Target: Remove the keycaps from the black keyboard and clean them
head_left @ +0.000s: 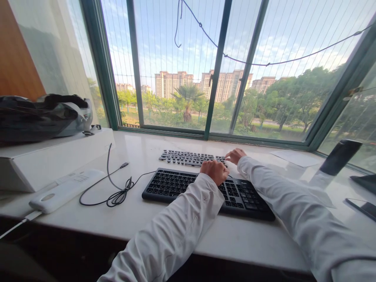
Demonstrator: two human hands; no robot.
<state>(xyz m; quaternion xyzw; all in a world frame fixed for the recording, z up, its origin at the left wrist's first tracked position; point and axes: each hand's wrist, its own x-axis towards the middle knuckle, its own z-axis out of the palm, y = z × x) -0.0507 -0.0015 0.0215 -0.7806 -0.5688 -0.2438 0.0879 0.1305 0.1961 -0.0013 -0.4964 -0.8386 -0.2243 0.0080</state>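
Note:
A black full-size keyboard point(176, 184) lies on the white counter, its left and middle parts showing bare key sockets, while larger caps show on the number pad. Behind it, loose black keycaps point(188, 157) are laid out in rows. My left hand point(214, 171) is above the keyboard's middle, its fingers curled closed; anything inside is hidden. Farther back, my right hand point(235, 155) reaches to the right end of the keycap rows. Its fingers are bent down and apart, with the tips at the caps. Both forearms wear light long sleeves.
A coiled cable point(119, 196) runs left from the keyboard. At left are a white power strip point(67, 190) and a white box point(58, 156) carrying a dark bag-like item point(41, 119). A phone point(342, 156) stands upright at right; paper point(295, 158) lies near the window.

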